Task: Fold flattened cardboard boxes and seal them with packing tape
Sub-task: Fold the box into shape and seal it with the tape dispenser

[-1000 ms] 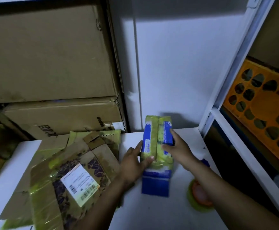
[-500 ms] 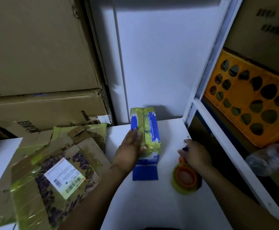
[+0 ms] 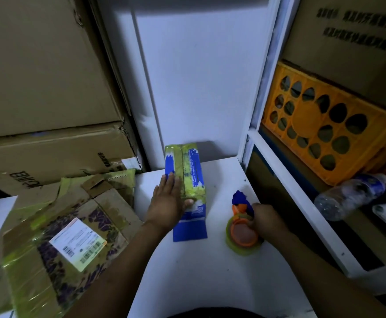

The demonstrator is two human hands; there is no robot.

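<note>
A small blue box (image 3: 188, 189) with yellow-green tape along its top seam stands on the white table (image 3: 198, 271), near the back wall. My left hand (image 3: 168, 204) lies flat on its left side and top, fingers straight, thumb across the taped seam. To the right, my right hand (image 3: 265, 220) grips a tape dispenser (image 3: 242, 228) with a blue and orange handle and a roll of yellow-green tape, resting on the table.
A pile of flattened, taped cardboard boxes (image 3: 56, 237) with a shipping label lies at the left. Large cardboard cartons (image 3: 40, 92) are stacked behind it. On the right, a white shelf frame (image 3: 286, 198) holds an orange crate (image 3: 329, 134) and a plastic bottle (image 3: 350, 195).
My right hand left the blue box, moved right and took hold of the tape dispenser. My left hand flattened onto the box's top and left side.
</note>
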